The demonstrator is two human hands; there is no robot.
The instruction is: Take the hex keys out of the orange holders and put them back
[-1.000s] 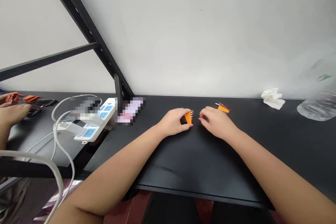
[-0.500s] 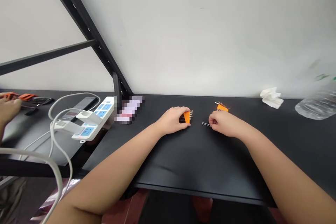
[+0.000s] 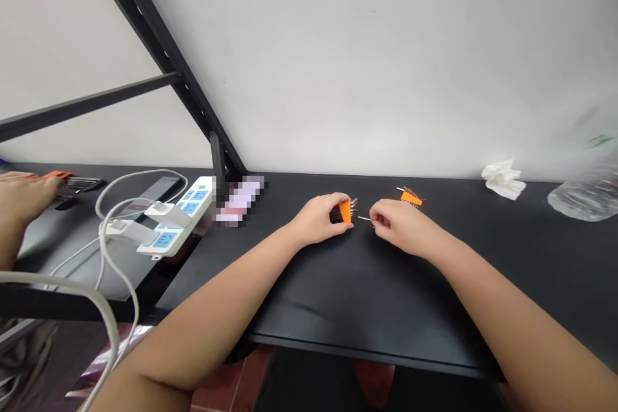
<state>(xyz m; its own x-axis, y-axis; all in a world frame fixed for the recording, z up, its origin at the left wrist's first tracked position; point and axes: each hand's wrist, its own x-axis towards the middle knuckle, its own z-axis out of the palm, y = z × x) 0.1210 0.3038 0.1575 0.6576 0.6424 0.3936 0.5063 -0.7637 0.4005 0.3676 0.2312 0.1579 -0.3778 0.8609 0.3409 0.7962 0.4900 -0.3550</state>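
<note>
Both your forearms stretch forward across the black table [image 3: 338, 296] and your hands meet near its far edge, close to the white wall. Your left hand [image 3: 318, 222] lies knuckles up, fingers curled around an orange holder [image 3: 344, 211] with dark hex keys bristling out of it; the holder rests on the tabletop, pinned under your fingertips and thumb, its metal tips poking out toward the right. Your right hand [image 3: 393, 225] sits just beside it, palm down, thumb and forefinger pinched on a thin silver hex key [image 3: 365, 218], whose free end points left at the holder, nearly touching it. Just behind your right hand a second orange holder [image 3: 411, 197] lies on the table with a few keys sticking out, apart from your fingers. Farther right along the wall there's a crumpled white tissue [image 3: 503, 179], and at the far right edge a clear plastic bottle [image 3: 582, 196] on its side. To your left, a pixelated pink item lies at the foot of a black shelf post [image 3: 217, 167], and past it a white power strip [image 3: 181, 219] with blue sockets trails white cables. On that neighbouring surface another person's hand [image 3: 22, 196] rests by more orange-handled tools [image 3: 60, 175], well apart from yours. Nothing stands between your two hands.
</note>
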